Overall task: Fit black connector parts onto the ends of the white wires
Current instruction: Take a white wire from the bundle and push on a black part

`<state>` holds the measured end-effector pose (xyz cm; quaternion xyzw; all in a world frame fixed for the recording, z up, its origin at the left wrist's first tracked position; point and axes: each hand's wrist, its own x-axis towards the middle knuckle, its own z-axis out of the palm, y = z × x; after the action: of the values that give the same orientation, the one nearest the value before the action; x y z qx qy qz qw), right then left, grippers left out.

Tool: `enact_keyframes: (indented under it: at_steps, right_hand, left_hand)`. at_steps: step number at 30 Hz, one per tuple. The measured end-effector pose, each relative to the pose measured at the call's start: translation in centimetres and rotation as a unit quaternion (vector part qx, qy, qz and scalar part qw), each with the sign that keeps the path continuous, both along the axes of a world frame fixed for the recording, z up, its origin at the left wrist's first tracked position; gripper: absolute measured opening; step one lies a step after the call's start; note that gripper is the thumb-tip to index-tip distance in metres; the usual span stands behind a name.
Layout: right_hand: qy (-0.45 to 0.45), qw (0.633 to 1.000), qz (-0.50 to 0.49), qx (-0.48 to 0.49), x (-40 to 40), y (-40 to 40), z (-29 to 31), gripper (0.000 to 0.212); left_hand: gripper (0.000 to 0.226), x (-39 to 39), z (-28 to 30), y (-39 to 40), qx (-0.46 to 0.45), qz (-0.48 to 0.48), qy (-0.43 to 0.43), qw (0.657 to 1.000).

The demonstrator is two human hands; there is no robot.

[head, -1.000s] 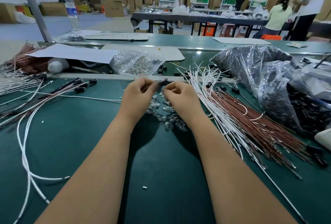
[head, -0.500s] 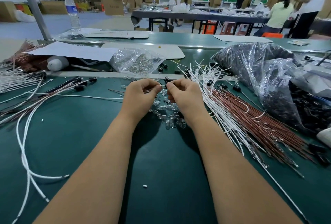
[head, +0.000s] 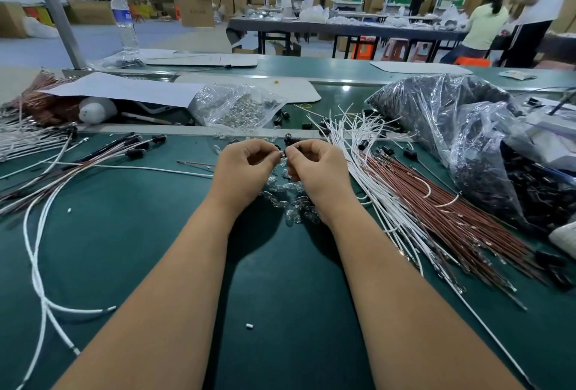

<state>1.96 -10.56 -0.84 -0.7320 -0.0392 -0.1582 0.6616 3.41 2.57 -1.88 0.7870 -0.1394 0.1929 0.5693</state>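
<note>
My left hand (head: 246,167) and my right hand (head: 316,168) meet fingertip to fingertip over the green mat (head: 149,249). My right hand pinches a small black connector part (head: 296,148), mostly hidden by its fingers. My left hand pinches a tiny pale piece (head: 282,153) against it; what it is, I cannot tell. A fan of white wires (head: 350,137) lies just right of my hands, beside brown wires (head: 436,206). Loose black connectors (head: 288,139) lie beyond my fingers.
A heap of small clear bulbs (head: 291,206) sits under my wrists. A clear bag of black parts (head: 452,118) fills the right. A bag of metal bits (head: 237,107) is at the back. Wires with black ends (head: 134,148) and long white wires (head: 37,265) lie at the left.
My fingertips have stayed pressed together. The black connector that showed plainly between them a second ago is now mostly covered by my right fingers.
</note>
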Motion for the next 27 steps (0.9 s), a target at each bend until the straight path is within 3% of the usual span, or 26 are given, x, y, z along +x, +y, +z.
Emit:
enact_keyframes:
  at_steps: [9,17,24,27]
  right_hand:
    - [0.013,0.999,-0.005,-0.030,-0.17,0.17,0.02,0.008]
    - [0.033,0.999,-0.024,0.022,0.17,-0.58,0.50,0.017]
    - [0.029,0.999,0.024,0.035,-0.11,-0.11,0.71,0.005]
    - [0.025,0.998,0.014,0.051,-0.09,-0.39,0.94,0.014]
  left_hand:
    - [0.007,-0.36,0.28,-0.03,0.015,-0.016,0.003,1.000]
    - [0.007,-0.11,0.22,0.31,0.053,0.005,-0.009,0.999]
    - [0.011,-0.23,0.35,0.08,0.045,-0.012,-0.020,0.999]
    - [0.012,-0.14,0.39,0.42,0.036,0.000,-0.030,0.999]
